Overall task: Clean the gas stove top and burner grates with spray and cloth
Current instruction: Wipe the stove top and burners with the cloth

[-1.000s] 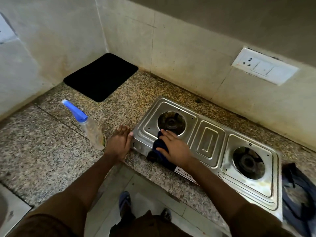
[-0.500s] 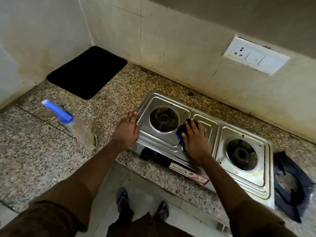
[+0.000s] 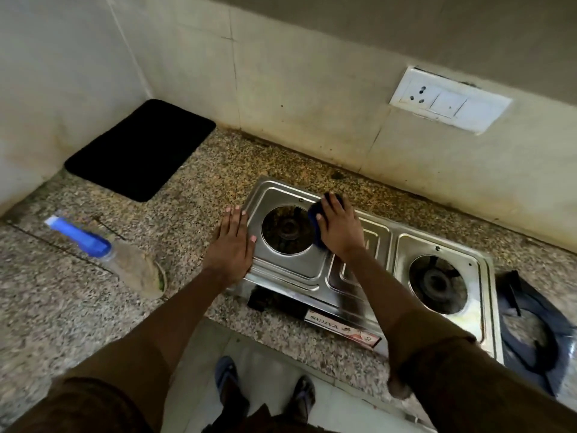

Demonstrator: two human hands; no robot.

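Note:
A steel two-burner gas stove (image 3: 293, 273) sits on the speckled counter with no grates over its burners. My right hand (image 3: 338, 229) presses a dark blue cloth (image 3: 315, 218) flat against the stove top, at the far right side of the left burner well. With its fingers straight, my left hand (image 3: 232, 242) lies flat on the stove's left edge. To the left, a clear spray bottle (image 3: 125, 264) with a blue head stands on the counter.
Dark burner grates (image 3: 530, 332) lie on the counter just right of the stove. A black mat (image 3: 140, 148) covers the back left corner. A white switch plate (image 3: 446, 103) is on the wall. The counter's front edge (image 3: 281, 339) runs below the stove, above my feet.
My right hand has slid the cloth from the stove's front left edge up to the far side of the left burner. My left hand has shifted onto the stove's left edge.

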